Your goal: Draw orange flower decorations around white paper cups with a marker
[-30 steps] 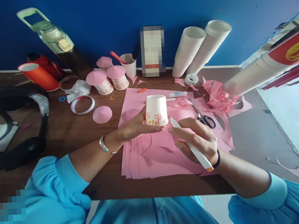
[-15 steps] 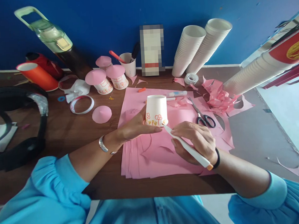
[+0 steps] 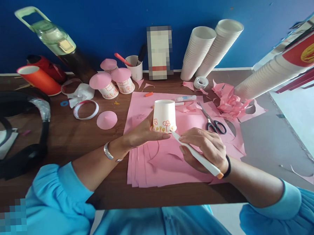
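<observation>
A white paper cup [image 3: 164, 112], upside down with red and yellow flowers drawn near its rim, is held in my left hand [image 3: 142, 132]. The thumb lies along the rim and the other fingers are hidden behind the cup. My right hand [image 3: 206, 146] grips a white marker pen [image 3: 198, 155] with an orange end. Its tip meets the cup's lower right edge, by the drawn flowers. Below both hands lies a stack of pink paper sheets [image 3: 141, 167]. Black-handled scissors [image 3: 215, 125] rest on the paper to the right.
Decorated cups with pink cone tops [image 3: 123, 80] stand at the back left, near a loose pink cone [image 3: 107, 120]. Tall stacks of paper cups [image 3: 199, 52] lean at the back wall. Pink scraps [image 3: 231, 104] and a tape roll [image 3: 200, 82] lie right. Headphones [image 3: 39, 137] lie left.
</observation>
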A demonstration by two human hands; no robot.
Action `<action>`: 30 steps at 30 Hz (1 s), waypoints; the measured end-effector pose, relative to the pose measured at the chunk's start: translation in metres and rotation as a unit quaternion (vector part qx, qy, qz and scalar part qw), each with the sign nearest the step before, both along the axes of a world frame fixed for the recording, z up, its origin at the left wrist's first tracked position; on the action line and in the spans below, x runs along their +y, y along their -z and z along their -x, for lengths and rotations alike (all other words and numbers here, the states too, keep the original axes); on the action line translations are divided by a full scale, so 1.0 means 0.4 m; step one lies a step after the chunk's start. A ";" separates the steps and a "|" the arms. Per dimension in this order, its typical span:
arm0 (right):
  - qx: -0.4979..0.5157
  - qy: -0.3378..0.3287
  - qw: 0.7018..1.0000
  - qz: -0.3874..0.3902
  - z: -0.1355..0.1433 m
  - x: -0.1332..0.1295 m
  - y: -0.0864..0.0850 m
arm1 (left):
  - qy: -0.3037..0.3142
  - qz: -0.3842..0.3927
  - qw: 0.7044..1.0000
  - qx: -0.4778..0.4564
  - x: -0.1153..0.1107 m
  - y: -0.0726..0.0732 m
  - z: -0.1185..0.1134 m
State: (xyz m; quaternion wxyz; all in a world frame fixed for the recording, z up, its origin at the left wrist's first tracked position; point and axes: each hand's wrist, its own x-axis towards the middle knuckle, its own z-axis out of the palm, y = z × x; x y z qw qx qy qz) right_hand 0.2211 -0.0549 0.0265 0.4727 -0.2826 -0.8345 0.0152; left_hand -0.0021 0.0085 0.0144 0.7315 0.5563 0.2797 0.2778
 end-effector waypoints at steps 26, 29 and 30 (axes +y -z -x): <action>-0.009 -0.004 1.000 0.003 -0.003 -0.001 -0.005 | -0.004 0.003 1.000 0.000 -0.001 0.009 0.000; -0.012 0.000 1.000 0.006 -0.005 -0.001 -0.006 | -0.007 0.003 1.000 0.001 -0.002 0.005 0.001; -0.013 0.001 1.000 0.006 -0.005 -0.001 -0.007 | -0.008 0.004 1.000 0.000 -0.002 0.005 0.000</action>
